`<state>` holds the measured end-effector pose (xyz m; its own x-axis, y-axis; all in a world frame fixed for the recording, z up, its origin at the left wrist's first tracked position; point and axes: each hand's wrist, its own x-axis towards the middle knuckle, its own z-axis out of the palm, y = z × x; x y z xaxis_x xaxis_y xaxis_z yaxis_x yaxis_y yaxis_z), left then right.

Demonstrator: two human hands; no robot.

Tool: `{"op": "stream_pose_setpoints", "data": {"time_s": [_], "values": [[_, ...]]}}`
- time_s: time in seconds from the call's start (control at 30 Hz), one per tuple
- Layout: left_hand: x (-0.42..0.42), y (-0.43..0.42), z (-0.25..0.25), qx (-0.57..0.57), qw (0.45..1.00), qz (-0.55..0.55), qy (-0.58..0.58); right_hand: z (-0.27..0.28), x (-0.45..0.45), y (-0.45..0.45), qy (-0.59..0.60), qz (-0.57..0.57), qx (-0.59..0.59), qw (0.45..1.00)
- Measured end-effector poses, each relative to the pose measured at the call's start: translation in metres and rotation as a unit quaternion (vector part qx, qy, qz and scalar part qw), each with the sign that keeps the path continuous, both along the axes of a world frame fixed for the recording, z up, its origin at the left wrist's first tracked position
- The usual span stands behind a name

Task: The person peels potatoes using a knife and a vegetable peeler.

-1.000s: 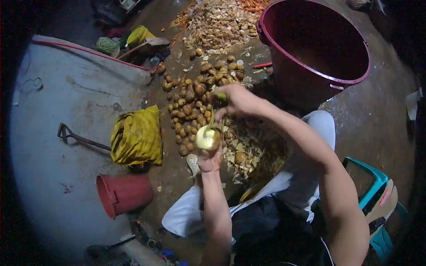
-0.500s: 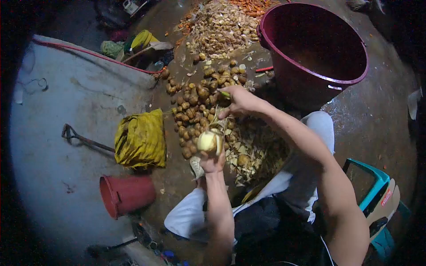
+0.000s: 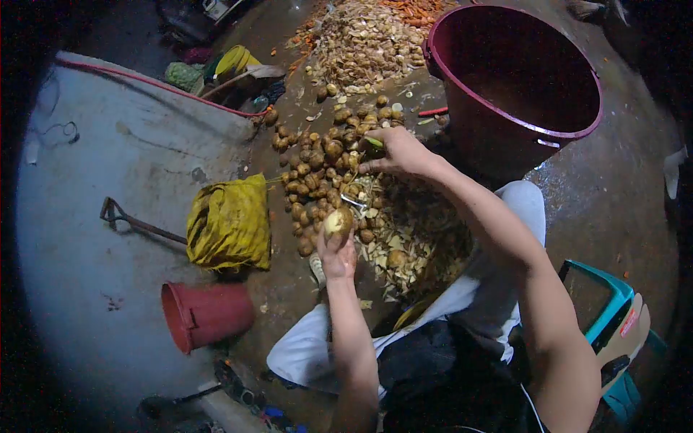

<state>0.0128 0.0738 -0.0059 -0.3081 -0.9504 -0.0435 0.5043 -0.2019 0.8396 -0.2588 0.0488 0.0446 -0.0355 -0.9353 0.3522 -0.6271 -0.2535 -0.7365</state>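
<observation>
My left hand (image 3: 338, 258) holds a partly peeled potato (image 3: 337, 222), its pale flesh showing on the upper left side and brown skin on the right. Above and to the right, my right hand (image 3: 397, 153) is closed round a peeler (image 3: 375, 143) with a green handle; a metallic part (image 3: 353, 201) shows just above the potato. Beyond both hands lies a heap of unpeeled potatoes (image 3: 310, 173) on the floor. Peelings (image 3: 408, 263) are piled below my right forearm, beside my leg.
A big maroon tub (image 3: 505, 115) stands at the upper right. Peelings and carrots (image 3: 368, 43) lie at the top. Leftward are a yellow sack (image 3: 229, 224), a shovel handle (image 3: 148, 229) and a tipped red bucket (image 3: 216, 314). A teal plastic object (image 3: 610, 296) is at the right.
The potato has turned in my left hand, showing more brown skin. My right hand has shifted slightly up and right, away from the potato.
</observation>
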Motion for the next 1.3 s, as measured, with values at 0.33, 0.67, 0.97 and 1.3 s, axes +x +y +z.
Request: {"op": "stream_pose_setpoints", "data": {"time_s": [0.33, 0.67, 0.97, 1.3], "values": [[-0.011, 0.004, 0.008, -0.023, 0.988, -0.1, -0.119, 0.008, 0.031, -0.003, 0.194, 0.003, 0.1, 0.976], [-0.017, 0.01, 0.021, 0.009, 0.983, -0.107, -0.147, 0.019, 0.033, -0.007, 0.236, 0.034, 0.043, 0.97], [-0.001, 0.01, 0.008, 0.0, 0.996, -0.06, -0.072, 0.031, 0.038, -0.008, 0.176, -0.015, 0.039, 0.983], [-0.012, 0.015, 0.02, 0.094, 0.994, -0.036, 0.031, 0.034, 0.045, -0.006, 0.207, -0.019, 0.02, 0.978]]}}
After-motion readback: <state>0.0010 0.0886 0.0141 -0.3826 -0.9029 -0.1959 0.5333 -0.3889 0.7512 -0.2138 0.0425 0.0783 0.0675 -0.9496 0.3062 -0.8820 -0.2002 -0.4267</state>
